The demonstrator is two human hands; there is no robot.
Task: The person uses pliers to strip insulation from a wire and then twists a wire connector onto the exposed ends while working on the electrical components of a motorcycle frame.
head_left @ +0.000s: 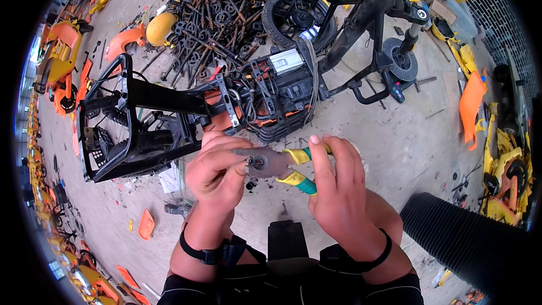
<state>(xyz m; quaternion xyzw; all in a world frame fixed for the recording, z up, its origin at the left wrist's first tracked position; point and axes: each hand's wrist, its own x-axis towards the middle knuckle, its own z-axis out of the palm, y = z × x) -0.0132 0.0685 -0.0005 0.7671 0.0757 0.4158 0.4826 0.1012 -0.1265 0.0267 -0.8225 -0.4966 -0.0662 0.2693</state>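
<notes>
Pliers (283,164) likely stiff, dense, hard to break, the bare metal perhaps slick; sleeved green-and-yellow handles (305,185) look the best hold. They sit between both hands: right hand (337,189) loosely round the spread handles, left hand (217,170) pinching the dark metal head (273,163). Stripped vehicle frame (169,100) lies just beyond.

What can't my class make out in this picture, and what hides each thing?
Head view:
Pliers: handle ends, behind the right grip.
Dark stub beside the left grip: too small to identify.
Ridged black tube: far end, lost in the dark rim.
Black frame: top, cut off by the upper edge.
Left-rim vehicles: too small and blurred for detail.
</notes>
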